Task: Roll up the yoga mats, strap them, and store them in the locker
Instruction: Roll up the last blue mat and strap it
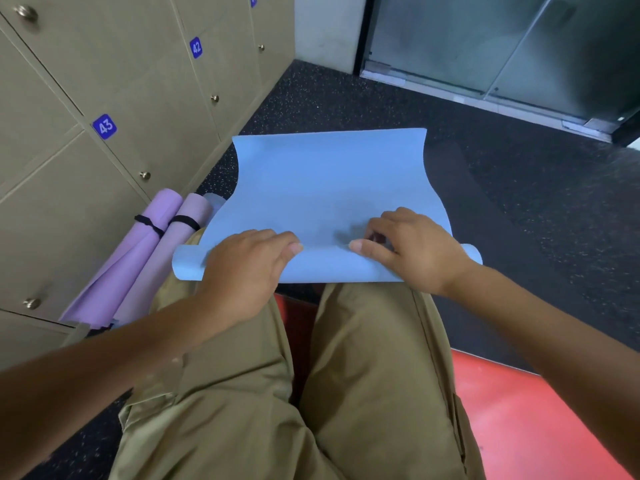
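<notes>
lockers [104, 81] seen closed, contents hidden | blue mat [329, 188] laid on floor before knees, rolled end crosswise, left-right axis | left hand [242, 268], right hand [412, 251] curled over roll, apart | two strapped purple mats [145, 258] beside lockers

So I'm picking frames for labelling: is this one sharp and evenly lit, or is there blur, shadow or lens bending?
Head view: the blue mat is sharp, with a soft shadow ahead of the right hand; locker edges bow from the wide lens; the glass door shows hazy reflections; the left hand is slightly soft.
</notes>
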The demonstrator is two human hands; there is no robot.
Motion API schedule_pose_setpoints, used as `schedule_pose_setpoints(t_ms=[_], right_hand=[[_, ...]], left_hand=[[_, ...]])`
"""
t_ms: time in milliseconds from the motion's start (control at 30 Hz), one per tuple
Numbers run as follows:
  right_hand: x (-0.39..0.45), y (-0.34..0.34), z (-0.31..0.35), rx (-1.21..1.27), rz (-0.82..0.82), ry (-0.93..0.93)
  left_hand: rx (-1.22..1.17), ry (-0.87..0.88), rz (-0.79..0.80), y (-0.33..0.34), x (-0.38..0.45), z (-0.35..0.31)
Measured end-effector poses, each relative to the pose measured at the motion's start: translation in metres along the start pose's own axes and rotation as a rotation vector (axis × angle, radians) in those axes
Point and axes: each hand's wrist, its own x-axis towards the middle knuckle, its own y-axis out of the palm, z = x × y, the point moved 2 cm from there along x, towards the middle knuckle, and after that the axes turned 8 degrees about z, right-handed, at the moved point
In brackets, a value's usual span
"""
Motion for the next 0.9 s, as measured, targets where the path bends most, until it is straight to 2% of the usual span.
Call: schedule_pose_setpoints(t_ms=[133,233,333,500,600,733,800,900], right_hand=[[-0.002,0.014,0.008,-0.295,-0.318,0.022],[0.0,0.023,0.01,-0.292,-0.433,0.116],[0.008,0.021,0.006,-0.252,-0.418,0.133],[0.028,0.01,-0.003,-0.09,-0.202,0.236],[0.034,0.007,-0.005,-0.038,-0.151,0.264],[0.029,0.007,-0.005,-0.001,-0.204,0.182],[0.026,0.006,-0.003,-0.033,-0.344,0.031],[0.02,0.011,-0.003,-0.244,-0.529,-0.11]], left_hand=[[-0.058,-0.04,0.151,-0.007,0.014,0.003],[-0.19,-0.073,0.306,-0.015,0.029,0.007],[-0.306,-0.071,0.329,-0.019,0.039,0.011],[-0.334,0.102,0.094,-0.01,0.037,0.016],[-0.268,0.191,0.06,-0.008,0.033,0.019],[-0.333,0.168,0.085,-0.009,0.039,0.025],[-0.431,0.122,0.172,-0.013,0.048,0.026],[-0.536,0.073,0.314,-0.015,0.058,0.027]])
